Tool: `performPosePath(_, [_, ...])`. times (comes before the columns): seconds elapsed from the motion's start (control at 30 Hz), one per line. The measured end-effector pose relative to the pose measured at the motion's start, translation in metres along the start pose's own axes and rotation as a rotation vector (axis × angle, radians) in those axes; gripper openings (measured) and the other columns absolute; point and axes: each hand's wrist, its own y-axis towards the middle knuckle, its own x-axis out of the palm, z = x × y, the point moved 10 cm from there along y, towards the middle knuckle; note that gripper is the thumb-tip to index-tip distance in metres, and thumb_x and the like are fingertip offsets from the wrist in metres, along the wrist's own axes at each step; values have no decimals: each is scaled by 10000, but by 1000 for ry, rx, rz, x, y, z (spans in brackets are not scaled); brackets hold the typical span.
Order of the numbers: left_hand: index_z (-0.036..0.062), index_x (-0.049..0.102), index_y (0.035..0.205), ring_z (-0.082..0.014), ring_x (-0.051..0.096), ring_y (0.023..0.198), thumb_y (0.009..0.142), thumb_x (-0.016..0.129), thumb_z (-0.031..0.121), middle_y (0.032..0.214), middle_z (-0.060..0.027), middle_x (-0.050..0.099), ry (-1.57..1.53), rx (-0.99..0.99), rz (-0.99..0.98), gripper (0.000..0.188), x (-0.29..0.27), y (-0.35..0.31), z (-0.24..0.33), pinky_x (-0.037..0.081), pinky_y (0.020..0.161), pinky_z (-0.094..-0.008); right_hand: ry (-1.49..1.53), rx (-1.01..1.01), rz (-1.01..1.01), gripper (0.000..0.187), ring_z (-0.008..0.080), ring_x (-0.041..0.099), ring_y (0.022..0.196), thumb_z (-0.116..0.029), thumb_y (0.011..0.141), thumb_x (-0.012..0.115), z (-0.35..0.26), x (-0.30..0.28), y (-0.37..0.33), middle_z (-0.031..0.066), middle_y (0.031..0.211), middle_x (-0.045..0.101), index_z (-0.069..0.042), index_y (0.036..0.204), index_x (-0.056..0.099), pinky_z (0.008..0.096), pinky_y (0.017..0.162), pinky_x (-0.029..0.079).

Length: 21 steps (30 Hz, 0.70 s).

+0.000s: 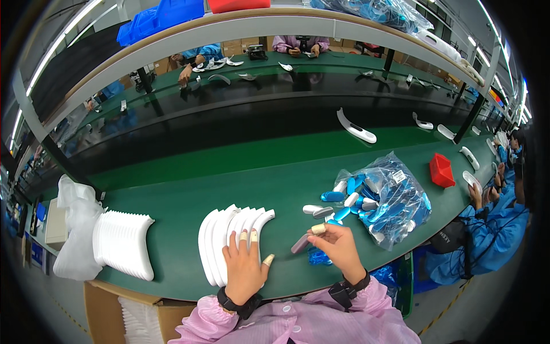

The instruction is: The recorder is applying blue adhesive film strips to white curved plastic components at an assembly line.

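My left hand [245, 266] lies with fingers spread over a row of curved white plastic shells [213, 246] on the green bench. Yellowish finger covers wrap several of its fingertips. Between the thumb and fingers of my right hand [339, 243] is a small greyish oval plastic piece [299, 244], pinched at one end. A crumpled bit of blue film [319, 257] lies just below that hand. Beyond it, blue, white and grey oval pieces [342, 213] spill from a clear plastic bag [401, 200].
At left, a stacked row of white shells [122, 243] stands by white foam wrap [74, 229]. A red bin [442, 170] sits right of the bag. Behind the bench runs a dark conveyor [240, 135] carrying white parts, with a shelf [252, 23] above. Co-workers sit opposite and at right.
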Motion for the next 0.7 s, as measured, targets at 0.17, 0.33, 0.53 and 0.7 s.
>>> performPosePath(0.17, [-25,437,1379,-441,396,1267,811,646,187,1111,-226,566,2,130,-82,641,16,-6,24,295,956,-588,108,79,14,228,103,644,894,-8,864,689,10,-4,5,75,1011,691,40,1085,656,227,802,520])
performPosePath(0.33, [-33,339,1437,-347,446,1243,860,539,36,1050,-202,558,-611,-73,-187,613,27,-5,-1,377,921,-424,112,70,-65,222,95,639,888,-22,870,687,0,11,5,75,1014,695,39,1082,659,233,788,518])
performPosePath(0.53, [-17,158,1519,-204,321,1399,967,430,37,1547,-144,272,-1641,-291,-321,617,39,-5,5,262,1128,-310,93,61,-122,201,81,629,855,-53,885,682,5,35,8,53,1008,697,27,1069,672,218,763,505])
performPosePath(0.7, [-11,152,1520,-212,374,1363,939,448,66,1511,-148,323,-1942,-481,-329,656,44,-7,13,311,1108,-318,-169,-194,-56,163,72,569,714,-71,863,704,-15,46,2,39,852,662,18,996,675,229,629,462])
